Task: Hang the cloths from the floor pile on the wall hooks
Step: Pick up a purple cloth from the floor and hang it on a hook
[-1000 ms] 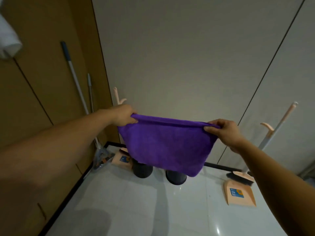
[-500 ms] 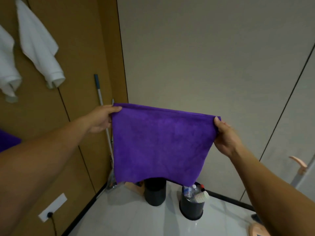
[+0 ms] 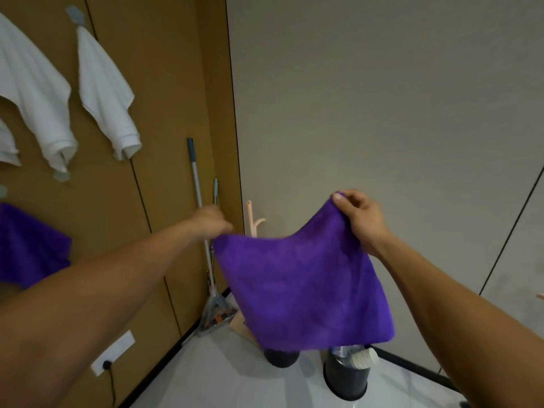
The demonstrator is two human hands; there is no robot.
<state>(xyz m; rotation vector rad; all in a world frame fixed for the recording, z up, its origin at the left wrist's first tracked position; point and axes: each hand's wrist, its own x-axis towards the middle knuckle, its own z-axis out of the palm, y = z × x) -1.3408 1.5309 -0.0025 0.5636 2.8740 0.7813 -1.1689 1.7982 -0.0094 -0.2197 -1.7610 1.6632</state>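
Change at the grip: half a second earlier the purple cloth (image 3: 303,287) was stretched level between both hands. Now its top edge sagged, the right corner riding higher than the left.
Meaning for the task: judged from this, the spreading-out was finished and the cloth was being carried to the brown wall (image 3: 164,83). It was not yet hung.
Right hand (image 3: 360,222): clenched on the cloth's upper right corner, thumb on the near side and fingers curled behind it.
Left hand (image 3: 210,220): blurred, reaching towards the brown wall. It seemed to pinch the upper left corner, though the fingers themselves could not be made out.
Cloth: in the air between the hands, hanging free below them and touching neither wall nor floor.
Behind the cloth: a mop handle (image 3: 194,178) leaned in the corner, and two dark bins (image 3: 344,378) stood on the floor beneath.
Hung already: two white cloths (image 3: 106,92) on the brown wall, the nearer one from a grey hook (image 3: 76,15), and another purple cloth (image 3: 29,245) lower at the left edge.
Free hook: a small grey piece (image 3: 61,175) just under the white cloths looked like an unused hook, well left of the left hand.
Floor pile: out of view.
Next need: probably one corner brought up to a free hook while the other hand let go.
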